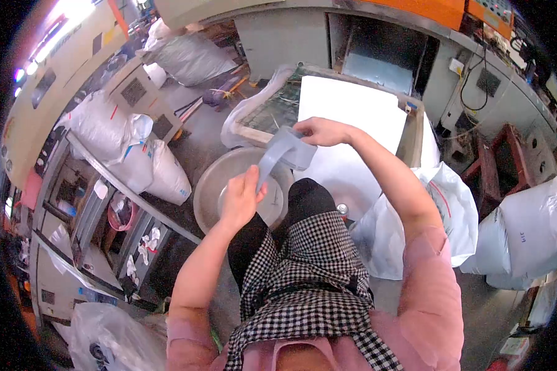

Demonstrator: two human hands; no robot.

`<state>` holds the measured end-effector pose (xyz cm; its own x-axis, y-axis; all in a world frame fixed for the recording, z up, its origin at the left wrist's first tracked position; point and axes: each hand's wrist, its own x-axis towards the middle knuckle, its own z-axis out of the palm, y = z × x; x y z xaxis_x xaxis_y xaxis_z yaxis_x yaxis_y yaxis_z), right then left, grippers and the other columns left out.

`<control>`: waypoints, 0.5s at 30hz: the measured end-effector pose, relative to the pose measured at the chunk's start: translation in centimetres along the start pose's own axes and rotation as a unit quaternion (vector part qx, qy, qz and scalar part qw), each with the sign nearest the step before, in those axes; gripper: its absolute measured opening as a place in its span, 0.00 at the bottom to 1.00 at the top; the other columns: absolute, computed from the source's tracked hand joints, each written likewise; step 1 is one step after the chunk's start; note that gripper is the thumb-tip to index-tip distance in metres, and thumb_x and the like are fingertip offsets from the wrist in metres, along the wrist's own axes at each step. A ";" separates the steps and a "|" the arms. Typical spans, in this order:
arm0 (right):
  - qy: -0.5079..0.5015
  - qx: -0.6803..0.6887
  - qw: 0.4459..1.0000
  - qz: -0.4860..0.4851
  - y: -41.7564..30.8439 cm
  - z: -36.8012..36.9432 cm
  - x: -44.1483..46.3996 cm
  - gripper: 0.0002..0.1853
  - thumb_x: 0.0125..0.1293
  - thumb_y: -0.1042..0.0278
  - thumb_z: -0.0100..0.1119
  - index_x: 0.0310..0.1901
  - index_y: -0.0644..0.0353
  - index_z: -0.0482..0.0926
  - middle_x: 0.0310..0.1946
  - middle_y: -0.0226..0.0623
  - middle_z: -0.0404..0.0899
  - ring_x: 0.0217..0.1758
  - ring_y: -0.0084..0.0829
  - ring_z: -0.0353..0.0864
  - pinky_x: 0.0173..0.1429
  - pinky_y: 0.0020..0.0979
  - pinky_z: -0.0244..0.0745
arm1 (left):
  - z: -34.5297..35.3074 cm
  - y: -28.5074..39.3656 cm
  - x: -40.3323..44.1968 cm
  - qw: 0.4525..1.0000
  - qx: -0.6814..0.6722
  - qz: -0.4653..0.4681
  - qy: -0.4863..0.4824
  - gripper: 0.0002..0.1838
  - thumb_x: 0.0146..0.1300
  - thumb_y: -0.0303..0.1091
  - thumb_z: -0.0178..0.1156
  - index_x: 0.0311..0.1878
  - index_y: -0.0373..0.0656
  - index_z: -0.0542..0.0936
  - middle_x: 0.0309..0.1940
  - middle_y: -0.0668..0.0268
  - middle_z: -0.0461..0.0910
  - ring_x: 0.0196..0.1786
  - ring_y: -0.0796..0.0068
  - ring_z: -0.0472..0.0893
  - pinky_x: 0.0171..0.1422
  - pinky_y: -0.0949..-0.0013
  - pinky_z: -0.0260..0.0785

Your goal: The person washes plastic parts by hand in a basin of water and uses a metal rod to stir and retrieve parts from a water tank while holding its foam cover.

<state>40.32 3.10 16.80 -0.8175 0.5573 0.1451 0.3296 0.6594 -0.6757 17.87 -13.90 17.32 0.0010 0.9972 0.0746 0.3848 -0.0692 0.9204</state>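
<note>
A grey plastic dipper (298, 154) with a long flat handle is held up in front of my knees. My left hand (240, 196) is closed round the lower end of its handle. With bent fingers, my right hand (323, 132) grips the upper rim of its cup. The inside of the cup cannot be made out. Below the dipper stands a wide round basin (209, 196), partly hidden by my left hand and legs. Behind my right hand, a bright white surface (346, 102) lies over a framed crate (254, 133) with clear plastic along its edge.
White sacks (161, 170) lean at the left beside a metal shelf frame (130, 191). An open white bag (436, 210) stands at my right, near a wrapped bundle (526, 229) and a rusty metal stand (504, 161). Grey machine panels (281, 46) line the back.
</note>
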 end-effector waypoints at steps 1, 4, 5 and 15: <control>0.004 -0.014 0.999 0.033 0.0 -0.6 -0.9 0.17 0.60 0.63 0.54 0.47 0.64 0.76 0.35 0.44 0.81 0.37 0.34 0.77 0.43 0.36 0.71 | 0.7 0.7 0.3 1.000 -0.002 0.003 -0.013 0.28 0.71 0.50 0.42 0.25 0.36 0.75 0.17 0.71 0.69 0.21 0.83 0.67 0.26 0.74 0.59; 0.034 0.000 0.998 0.049 1.6 -1.3 -3.2 0.16 0.60 0.66 0.54 0.48 0.63 0.76 0.37 0.42 0.81 0.37 0.33 0.77 0.44 0.34 0.71 | 2.6 2.3 1.3 0.998 0.009 0.001 -0.056 0.26 0.72 0.49 0.42 0.28 0.36 0.76 0.18 0.71 0.71 0.21 0.83 0.67 0.26 0.74 0.59; 0.049 0.004 0.997 0.051 2.3 -1.3 -3.7 0.16 0.60 0.67 0.54 0.49 0.63 0.76 0.38 0.42 0.81 0.38 0.33 0.78 0.46 0.34 0.72 | 3.4 2.6 1.4 0.998 0.011 0.001 -0.061 0.26 0.72 0.49 0.42 0.28 0.36 0.76 0.18 0.71 0.71 0.21 0.83 0.67 0.26 0.74 0.59; 0.135 0.020 0.987 0.087 3.5 -3.3 -6.1 0.19 0.56 0.69 0.59 0.51 0.60 0.76 0.44 0.41 0.81 0.48 0.33 0.78 0.53 0.34 0.72 | 8.6 3.8 3.6 0.958 0.034 0.248 -0.137 0.10 0.63 0.33 0.56 0.45 0.39 0.75 0.24 0.71 0.72 0.26 0.84 0.68 0.32 0.75 0.63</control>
<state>48.04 3.65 15.96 -0.5929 0.7779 0.2079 0.4302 0.5243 -0.7348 27.25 -10.36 17.78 0.4380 0.8124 0.3850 0.3335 -0.5445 0.7696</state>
